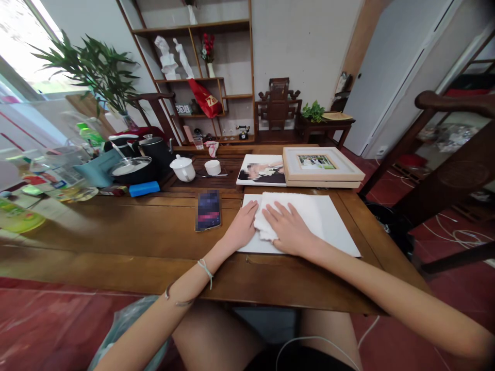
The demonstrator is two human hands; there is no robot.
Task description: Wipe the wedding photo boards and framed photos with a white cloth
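Note:
A white panel (340, 234) lies flat on the wooden table before me. On top of it is a white cloth or paper towel (307, 210), spread out with ragged edges. My right hand (289, 226) rests on this cloth, palm down, its fingers stretched and spread. My left hand (243, 222) lies flat at the panel's left side, fingers extended, the tips close to the cloth's left edge. Left of that hand is a phone (208, 210) with its screen lit and partly blurred out.
Behind the panel sit a picture panel (261, 170) and a framed photo (323, 164). A lidded white cup (182, 169), small white bowl (212, 167), blue box (144, 188), dark kettle (154, 149) and bottles stand leftward. A wooden chair (436, 170) is at the right.

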